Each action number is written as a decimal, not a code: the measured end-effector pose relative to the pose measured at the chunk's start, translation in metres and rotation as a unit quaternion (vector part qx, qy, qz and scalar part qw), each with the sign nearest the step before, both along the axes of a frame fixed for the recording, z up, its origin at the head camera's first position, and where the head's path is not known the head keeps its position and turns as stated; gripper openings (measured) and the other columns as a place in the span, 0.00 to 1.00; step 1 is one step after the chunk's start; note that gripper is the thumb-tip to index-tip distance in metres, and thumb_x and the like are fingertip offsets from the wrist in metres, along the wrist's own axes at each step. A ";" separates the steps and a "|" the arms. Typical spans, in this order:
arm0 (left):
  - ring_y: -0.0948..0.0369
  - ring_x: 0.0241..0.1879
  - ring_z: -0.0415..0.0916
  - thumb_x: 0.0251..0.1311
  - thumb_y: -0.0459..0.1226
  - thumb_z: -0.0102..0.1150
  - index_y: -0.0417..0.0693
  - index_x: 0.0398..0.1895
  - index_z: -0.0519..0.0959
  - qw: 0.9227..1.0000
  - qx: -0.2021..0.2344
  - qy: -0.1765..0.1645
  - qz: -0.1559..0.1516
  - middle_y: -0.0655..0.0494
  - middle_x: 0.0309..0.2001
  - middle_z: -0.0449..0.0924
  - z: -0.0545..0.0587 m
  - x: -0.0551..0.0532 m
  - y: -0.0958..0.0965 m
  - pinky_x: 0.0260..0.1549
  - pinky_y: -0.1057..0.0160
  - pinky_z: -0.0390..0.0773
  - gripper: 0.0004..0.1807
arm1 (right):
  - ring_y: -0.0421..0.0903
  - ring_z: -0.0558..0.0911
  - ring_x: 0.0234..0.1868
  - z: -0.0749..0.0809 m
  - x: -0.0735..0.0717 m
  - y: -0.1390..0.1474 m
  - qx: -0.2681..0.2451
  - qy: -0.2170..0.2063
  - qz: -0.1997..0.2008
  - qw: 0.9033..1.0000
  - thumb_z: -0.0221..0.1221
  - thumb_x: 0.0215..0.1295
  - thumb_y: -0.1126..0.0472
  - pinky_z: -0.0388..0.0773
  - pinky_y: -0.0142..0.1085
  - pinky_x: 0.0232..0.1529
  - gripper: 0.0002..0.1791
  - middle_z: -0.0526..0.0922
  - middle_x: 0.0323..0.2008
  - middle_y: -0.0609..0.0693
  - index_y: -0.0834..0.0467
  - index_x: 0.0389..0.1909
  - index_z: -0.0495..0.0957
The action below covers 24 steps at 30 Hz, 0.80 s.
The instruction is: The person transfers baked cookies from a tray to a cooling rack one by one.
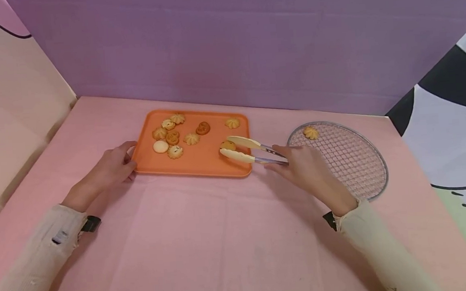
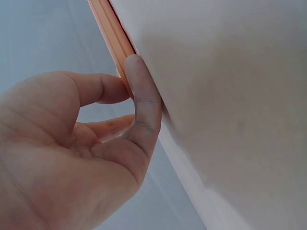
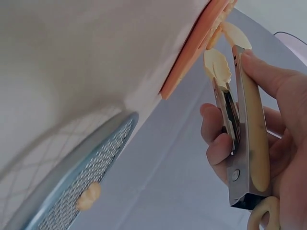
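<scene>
My left hand (image 1: 116, 165) pinches the left edge of an orange tray (image 1: 202, 165); in the left wrist view the thumb and a finger meet at the tray's rim (image 2: 111, 36). My right hand (image 1: 305, 165) grips metal tongs (image 3: 249, 139) with cream-coloured tips. Over the tray's right part, the two tong tips stand on either side of a round cookie (image 1: 228, 145), partly hidden by them. Several other cookies lie on the tray: a flower-shaped cookie (image 1: 233, 123) near the top right corner, a brown pretzel-shaped cookie (image 1: 203, 128), and a cluster on the left with a pale round cookie (image 1: 160, 146).
A round wire rack (image 1: 355, 159) lies right of the tray, partly behind my right hand and forearm. One flower-shaped cookie (image 1: 311, 133) sits near its upper left rim. A purple wall (image 1: 226, 47) rises behind the pink-covered table (image 1: 191, 238).
</scene>
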<state>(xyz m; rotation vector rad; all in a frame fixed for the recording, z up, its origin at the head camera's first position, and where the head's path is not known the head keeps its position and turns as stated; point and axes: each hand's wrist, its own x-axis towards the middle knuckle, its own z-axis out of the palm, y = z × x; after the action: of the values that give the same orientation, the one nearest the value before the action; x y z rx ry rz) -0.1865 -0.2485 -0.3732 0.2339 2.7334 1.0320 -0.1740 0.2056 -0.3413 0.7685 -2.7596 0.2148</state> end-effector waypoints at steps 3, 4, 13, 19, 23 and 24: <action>0.59 0.24 0.81 0.66 0.26 0.50 0.30 0.73 0.57 1.000 -0.004 0.006 -0.003 0.41 0.34 0.79 0.001 0.001 0.000 0.25 0.63 0.82 0.32 | 0.42 0.64 0.14 0.001 0.005 0.006 -0.001 0.008 -0.001 1.000 0.68 0.58 0.42 0.60 0.35 0.14 0.27 0.74 0.17 0.46 0.57 0.50 0.85; 0.60 0.24 0.81 0.65 0.26 0.50 0.30 0.73 0.57 1.000 -0.005 0.007 -0.004 0.41 0.33 0.79 0.001 0.001 0.000 0.25 0.63 0.82 0.32 | 0.41 0.64 0.14 0.001 0.006 0.008 -0.003 0.009 -0.001 1.000 0.68 0.58 0.42 0.60 0.35 0.14 0.26 0.73 0.17 0.45 0.57 0.50 0.85; 0.60 0.23 0.80 0.65 0.27 0.49 0.30 0.72 0.57 1.000 -0.008 0.008 -0.003 0.42 0.33 0.79 -0.001 0.000 0.000 0.24 0.64 0.81 0.32 | 0.40 0.62 0.13 0.005 0.017 0.019 -0.014 0.041 0.006 0.999 0.72 0.54 0.45 0.59 0.34 0.13 0.24 0.69 0.14 0.43 0.56 0.46 0.85; 0.60 0.23 0.80 0.65 0.27 0.49 0.30 0.72 0.58 1.000 -0.017 0.011 -0.004 0.43 0.33 0.79 0.000 0.000 0.000 0.23 0.65 0.80 0.32 | 0.41 0.64 0.14 0.005 0.023 0.026 -0.022 0.052 0.004 0.998 0.72 0.52 0.46 0.62 0.35 0.13 0.24 0.74 0.16 0.44 0.56 0.46 0.84; 0.60 0.23 0.80 0.65 0.27 0.49 0.30 0.72 0.58 1.000 -0.017 0.009 -0.004 0.43 0.32 0.79 0.000 0.001 0.000 0.23 0.64 0.80 0.32 | 0.41 0.66 0.14 0.006 0.027 0.033 -0.026 0.060 0.001 0.998 0.73 0.52 0.46 0.64 0.36 0.14 0.25 0.78 0.17 0.46 0.57 0.48 0.85; 0.60 0.23 0.80 0.65 0.27 0.49 0.30 0.72 0.57 1.000 -0.017 0.009 -0.004 0.43 0.32 0.79 0.000 0.001 0.000 0.23 0.64 0.80 0.32 | 0.41 0.66 0.14 0.007 0.028 0.035 -0.025 0.059 -0.001 0.998 0.73 0.52 0.46 0.64 0.36 0.14 0.26 0.78 0.17 0.46 0.57 0.48 0.85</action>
<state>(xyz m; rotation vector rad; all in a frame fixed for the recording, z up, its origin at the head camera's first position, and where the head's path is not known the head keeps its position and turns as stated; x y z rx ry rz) -0.1858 -0.2488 -0.3730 0.2487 2.7608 0.9867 -0.1461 0.2402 -0.3344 0.7421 -2.6338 0.2307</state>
